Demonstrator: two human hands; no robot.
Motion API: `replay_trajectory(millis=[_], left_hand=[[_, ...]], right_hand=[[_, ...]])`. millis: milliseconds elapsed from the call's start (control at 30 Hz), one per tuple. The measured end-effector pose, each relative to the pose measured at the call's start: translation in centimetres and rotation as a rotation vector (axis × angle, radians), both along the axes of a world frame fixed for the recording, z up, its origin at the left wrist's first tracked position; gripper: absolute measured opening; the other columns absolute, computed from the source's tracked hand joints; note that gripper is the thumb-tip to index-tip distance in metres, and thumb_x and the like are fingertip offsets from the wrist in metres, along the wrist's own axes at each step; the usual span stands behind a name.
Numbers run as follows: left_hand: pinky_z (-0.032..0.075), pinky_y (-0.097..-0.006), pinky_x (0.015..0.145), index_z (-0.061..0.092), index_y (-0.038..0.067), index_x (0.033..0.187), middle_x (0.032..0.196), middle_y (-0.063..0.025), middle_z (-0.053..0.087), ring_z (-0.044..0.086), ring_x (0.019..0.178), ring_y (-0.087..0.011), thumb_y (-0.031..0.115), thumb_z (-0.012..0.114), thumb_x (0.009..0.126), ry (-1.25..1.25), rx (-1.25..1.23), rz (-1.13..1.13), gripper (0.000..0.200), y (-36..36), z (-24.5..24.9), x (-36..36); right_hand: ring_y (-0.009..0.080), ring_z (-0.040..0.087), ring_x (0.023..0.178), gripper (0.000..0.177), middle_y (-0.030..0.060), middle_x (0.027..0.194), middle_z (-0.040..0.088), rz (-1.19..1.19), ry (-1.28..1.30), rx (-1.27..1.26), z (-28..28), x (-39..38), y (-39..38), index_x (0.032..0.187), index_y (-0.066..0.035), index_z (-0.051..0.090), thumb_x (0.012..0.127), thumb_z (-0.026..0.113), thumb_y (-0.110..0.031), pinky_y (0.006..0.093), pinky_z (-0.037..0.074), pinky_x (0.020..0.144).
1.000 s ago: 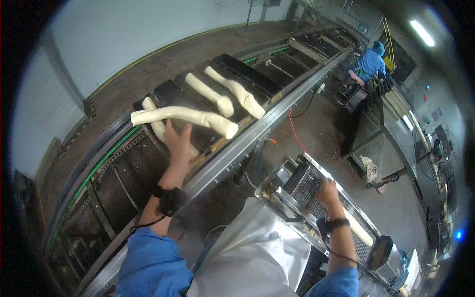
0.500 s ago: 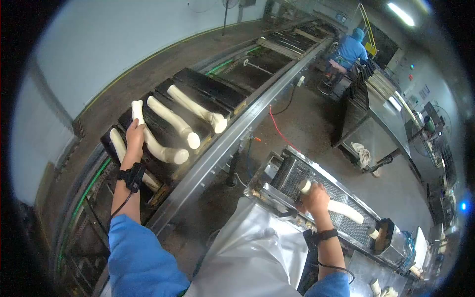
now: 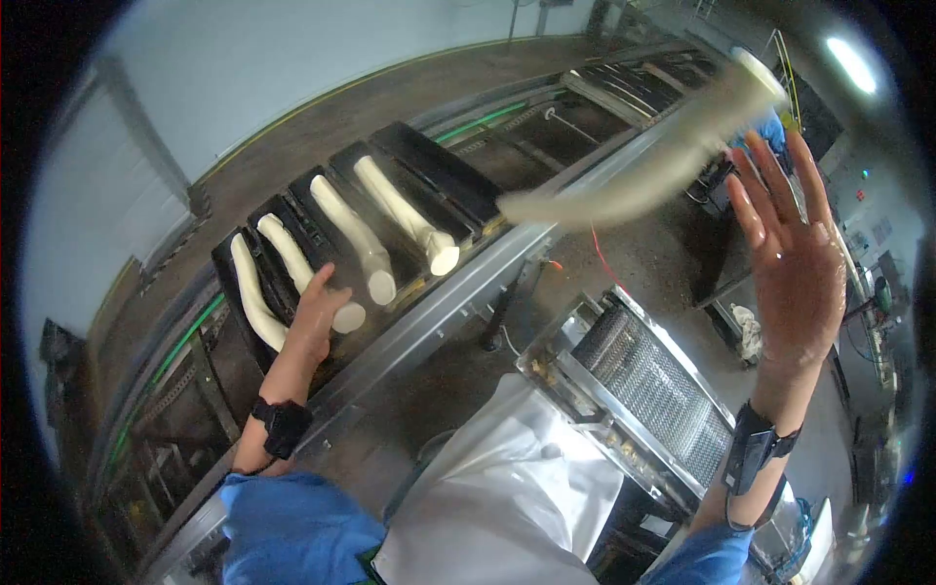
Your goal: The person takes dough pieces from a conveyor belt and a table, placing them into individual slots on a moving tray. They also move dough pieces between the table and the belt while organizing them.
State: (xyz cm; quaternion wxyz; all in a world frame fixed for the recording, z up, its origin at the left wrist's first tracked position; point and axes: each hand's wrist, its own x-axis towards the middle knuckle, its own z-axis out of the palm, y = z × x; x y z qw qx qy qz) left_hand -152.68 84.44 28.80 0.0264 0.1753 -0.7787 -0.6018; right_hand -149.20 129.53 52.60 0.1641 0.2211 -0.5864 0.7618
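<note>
My right hand [image 3: 798, 278] is raised at the right, open, palm showing and fingers spread. Beside its fingertips a long cream-white stalk-like piece [image 3: 643, 180] with a round flat end is in the air, smeared by motion and free of my grasp. My left hand [image 3: 314, 314], fingers stretched out and open, is over the black slats of the conveyor, overlapping a similar pale piece [image 3: 281, 239]. To its left another piece [image 3: 250, 292] lies on a slat. Two more, a curved piece [image 3: 351, 234] and a knobbed piece [image 3: 405, 210], lie to its right.
A metal rail [image 3: 429, 317] edges the slatted conveyor [image 3: 434, 171]. Nearer me stands a smaller mesh-belt conveyor [image 3: 643, 380] with a metal frame. A partly hidden person in blue [image 3: 770, 132] is farther back. A red hose [image 3: 606, 255] hangs beyond the rail.
My right hand has gone from gripping a piece on the mesh belt to raised and open, with a piece in the air beside it. My left hand has let go of its piece and moved nearer me.
</note>
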Motion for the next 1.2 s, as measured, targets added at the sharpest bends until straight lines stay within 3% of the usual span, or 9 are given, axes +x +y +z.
replay_trajectory(millis=[33,167,233,333,400,733,900,1133,1200], left_hand=[[0.031,-0.0391,0.111,0.036,0.010,0.147,0.149,-0.0288,0.030,0.025,0.143,-0.0370,0.005,0.061,0.080,-0.097,0.399,0.028,0.072,-0.4,-0.1,0.3],[0.032,-0.0400,0.110,0.036,0.007,0.146,0.150,-0.0288,0.027,0.024,0.143,-0.0383,-0.004,0.056,0.077,0.138,0.261,0.095,0.073,-3.6,-2.1,0.8],[0.028,-0.0441,0.113,0.035,0.005,0.146,0.152,-0.0290,0.023,0.023,0.142,-0.0428,-0.008,0.053,0.075,0.189,-0.724,-0.152,0.074,-5.0,-1.8,1.5],[0.022,-0.0483,0.116,0.040,0.010,0.142,0.153,-0.0279,0.020,0.021,0.141,-0.0475,-0.010,0.050,0.075,-0.095,-0.975,-0.068,0.072,-2.2,-0.8,2.8],[0.019,-0.0506,0.117,0.042,0.012,0.141,0.153,-0.0276,0.022,0.020,0.140,-0.0497,-0.011,0.048,0.075,-0.059,-0.934,-0.102,0.070,-0.8,0.6,3.2],[0.038,-0.0307,0.101,0.041,0.005,0.141,0.136,-0.0156,0.047,0.045,0.127,-0.0255,-0.010,0.056,0.074,0.083,0.215,0.180,0.070,-2.7,-0.5,2.3],[0.030,-0.0470,0.113,0.052,0.008,0.132,0.144,-0.0276,0.038,0.031,0.136,-0.0464,-0.013,0.058,0.075,0.360,-1.408,0.046,0.060,-4.3,1.6,3.5],[0.033,-0.0436,0.109,0.037,0.004,0.142,0.139,-0.0271,0.044,0.038,0.134,-0.0401,0.010,0.066,0.085,0.240,-0.630,-0.071,0.065,-0.7,-1.4,3.0],[0.037,-0.0414,0.106,0.034,0.001,0.144,0.138,-0.0258,0.046,0.043,0.130,-0.0372,0.007,0.064,0.083,0.109,-0.438,0.018,0.068,0.6,-0.5,3.8]], right_hand=[[0.0333,0.043,0.132,0.065,0.0202,0.139,0.048,0.032,0.088,0.119,-0.3,-0.3,-1.0,0.139,0.000,0.043,0.088,0.064,-0.034,0.0424,0.039,0.109],[0.0325,0.039,0.137,0.081,0.0204,0.144,0.043,0.080,-0.004,0.248,-3.3,1.0,-2.7,0.142,-0.006,0.043,0.076,0.077,-0.040,0.0449,0.038,0.110],[0.0311,0.042,0.135,0.076,0.0200,0.141,0.047,0.070,-0.090,0.297,-4.7,2.6,-1.9,0.136,-0.004,0.050,0.076,0.078,-0.041,0.0440,0.039,0.109],[0.0292,0.046,0.132,0.065,0.0185,0.137,0.052,0.012,-0.277,0.452,-8.7,4.8,2.5,0.129,-0.002,0.056,0.078,0.074,-0.038,0.0427,0.040,0.107],[0.0258,0.053,0.124,0.055,0.0143,0.132,0.057,-0.070,-0.410,0.411,-11.0,5.7,4.6,0.125,-0.001,0.059,0.072,0.065,-0.011,0.0418,0.040,0.108],[0.0221,0.059,0.110,0.043,0.0107,0.116,0.064,-0.288,-0.585,0.363,-19.4,8.7,11.9,0.121,-0.001,0.061,0.079,0.053,-0.009,0.0370,0.046,0.097],[0.0242,0.060,0.109,0.041,0.0136,0.115,0.065,-0.471,-0.677,0.510,-24.4,9.5,17.5,0.120,-0.001,0.060,0.081,0.062,-0.012,0.0395,0.048,0.094],[0.0362,0.061,0.105,0.047,0.0199,0.110,0.064,-0.708,-0.963,1.452,-33.4,10.8,21.8,0.121,-0.002,0.058,0.078,0.065,-0.018,0.0427,0.046,0.092],[0.0385,0.057,0.105,0.045,0.0183,0.112,0.059,-0.935,-0.621,1.688,-35.5,12.0,21.2,0.118,-0.004,0.057,0.081,0.064,-0.027,0.0470,0.044,0.093]])
